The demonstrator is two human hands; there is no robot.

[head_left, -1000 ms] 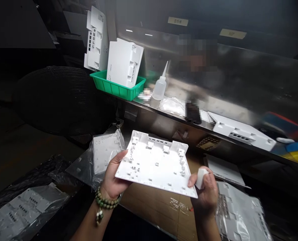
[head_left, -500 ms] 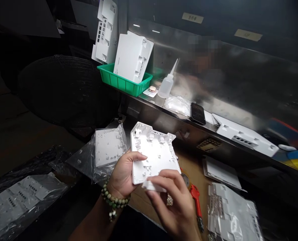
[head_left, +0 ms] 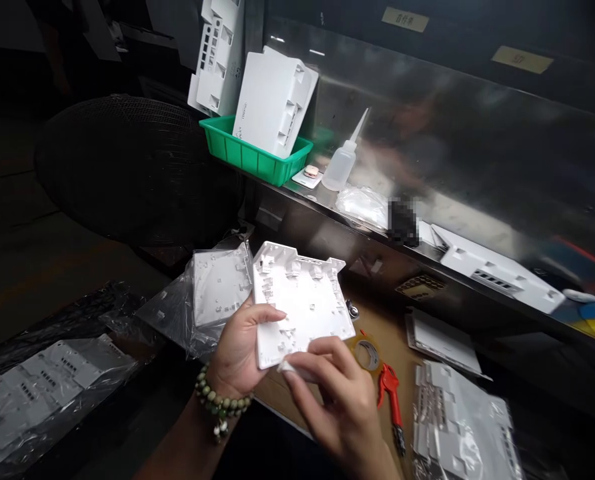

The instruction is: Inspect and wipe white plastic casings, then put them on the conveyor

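Far down and left of the green tray (head_left: pixel 247 160), white parts (head_left: pixel 52 387) lie in clear plastic. Nearer to the tray, on its left, is a big dark fan (head_left: pixel 127 173). Below the tray and a bit left, one more white part (head_left: pixel 220 287) is in a clear bag. Beads (head_left: pixel 222 400) go round the left wrist. The left hand (head_left: pixel 242 340) is under the tray, closed on the edge of a white shell (head_left: pixel 307 287), thumb on the inside. That shell is below the tray and a little right, tilted, inside facing up. In the tray a white cover (head_left: pixel 267 100) stands up. The right hand (head_left: pixel 345 407), lower down and right of the tray, pinches a small white piece (head_left: pixel 286 367) by the shell's near edge. The two hands are close but apart. Right of the tray stands a bottle (head_left: pixel 340 167) with a long, thin tip. Farther down and right of the tray, a roll of tape (head_left: pixel 367 353) and a red tool (head_left: pixel 390 393) lie on the brown surface (head_left: pixel 395 337). Past them is a bagged pile (head_left: pixel 462 427).
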